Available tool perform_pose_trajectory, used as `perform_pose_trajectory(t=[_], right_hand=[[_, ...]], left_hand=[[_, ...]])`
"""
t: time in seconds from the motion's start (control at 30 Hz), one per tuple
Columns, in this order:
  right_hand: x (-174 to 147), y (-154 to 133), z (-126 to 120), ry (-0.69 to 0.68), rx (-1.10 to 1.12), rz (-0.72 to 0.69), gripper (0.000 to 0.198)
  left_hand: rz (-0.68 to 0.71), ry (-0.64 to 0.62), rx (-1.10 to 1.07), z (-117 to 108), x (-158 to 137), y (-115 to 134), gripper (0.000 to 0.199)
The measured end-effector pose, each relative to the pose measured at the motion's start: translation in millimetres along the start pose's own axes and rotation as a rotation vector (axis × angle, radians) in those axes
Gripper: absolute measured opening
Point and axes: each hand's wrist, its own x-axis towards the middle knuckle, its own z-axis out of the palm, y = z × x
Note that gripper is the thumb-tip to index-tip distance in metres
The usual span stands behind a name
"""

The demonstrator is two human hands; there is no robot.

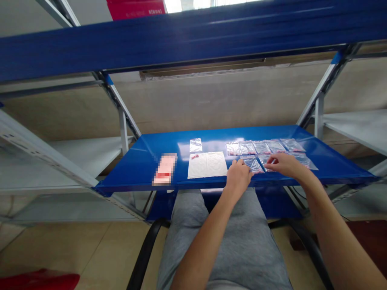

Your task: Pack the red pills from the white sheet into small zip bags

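Note:
A small clear plastic bag (253, 163) with reddish bits along its lower edge lies near the front of the blue table. My left hand (238, 175) is at its left side, fingers curled onto the bag's edge and thumb by its lower part. Just right of that bag, my right hand (282, 164) hovers low with bent fingertips drawn together; anything between them is too small to make out. Under and beyond the right hand lie more clear bags, partly covered by it. A back row of similar bags (247, 148) stretches to the right.
A white cloth (208, 166) with a small cluster of red pieces (195, 156) lies left of my hands. Behind it is another clear bag (195, 144); farther left, a blurred pinkish item (165, 169). A blue shelf beam (193, 38) crosses above the blue table (157, 141).

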Motion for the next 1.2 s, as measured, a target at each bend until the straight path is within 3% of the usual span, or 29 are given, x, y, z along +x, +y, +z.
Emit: perform_pose_trajectory(t=[0.2,0.33,0.57,0.7,0.8,0.9,1.03,1.2], right_hand=[[-9.0,-24.0,3.7,-0.238,0.19,0.066,0.047],[-18.3,-51.6,9.9,-0.333,0.441,0.146,0.053],[-24.6,-89.5,16.5,-0.175,0.916,0.066,0.042],[-24.6,-102.6,26.2,-0.095,1.094,0.012,0.046],[-27.1,-113.1,31.4,-0.073,1.175,0.012,0.049],[-30.9,-122.0,31.7,-0.134,1.167,-0.009,0.046],[-35.8,-127.0,27.0,-0.196,1.119,-0.058,0.045],[-37.0,-127.6,21.0,-0.07,1.065,-0.09,0.047]], left_hand=[[-0.117,0.115,-0.07,1.1,-26.9,3.9,0.022],[-0.136,0.237,-0.19,-7.3,-39.1,-1.3,0.023],[-0.08,0.411,-0.414,-30.8,-48.0,-20.0,0.02],[-0.154,0.498,-0.699,-44.4,-47.8,-30.1,0.017],[-0.275,0.462,-0.982,-57.4,-48.3,-37.5,0.035],[-0.34,0.375,-1.118,-70.2,-50.8,-44.2,0.044],[-0.36,0.327,-1.125,-80.8,-54.7,-49.9,0.03],[-0.348,0.266,-1.054,-84.3,-55.6,-54.3,0.025]])
